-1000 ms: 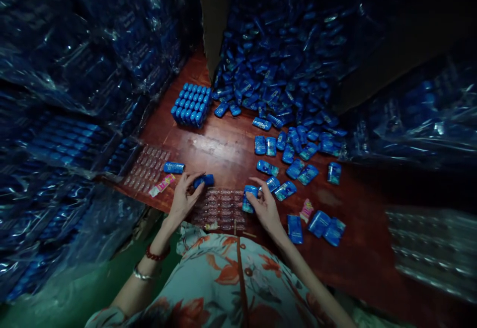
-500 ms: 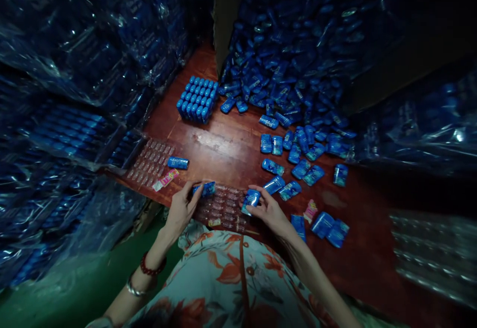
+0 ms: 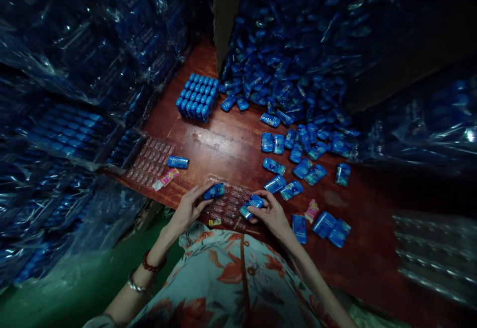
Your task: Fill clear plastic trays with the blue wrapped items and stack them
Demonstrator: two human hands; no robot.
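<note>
My left hand point(image 3: 193, 207) is closed on a small blue bottle point(image 3: 214, 191), pinched between thumb and fingers. Another blue bottle point(image 3: 252, 206), with a lighter blue-green end, is gripped in my right hand point(image 3: 271, 213). Both are held over the left and right sides of a clear plastic tray point(image 3: 228, 206) with rows of oval hollows, which lies near the table's front edge. A small yellow scrap point(image 3: 215, 222) rests at the tray's front. Loose blue bottles point(image 3: 275, 184) lie just beyond my right hand. What the labels say is too small to read.
A block of upright blue bottles point(image 3: 197, 97) stands at the back left of the red-brown table point(image 3: 208, 141). Behind it, a large heap of bottles point(image 3: 279, 74) spills from a cardboard box point(image 3: 225, 20). A second clear tray point(image 3: 151, 161) and a pink strip point(image 3: 166, 179) lie left. Film-wrapped stacks point(image 3: 67, 124) flank the table.
My left hand has moved slightly right, bringing its bottle further over the tray. The bottle in my right hand has tilted toward level. More of the tray's far left corner shows.
</note>
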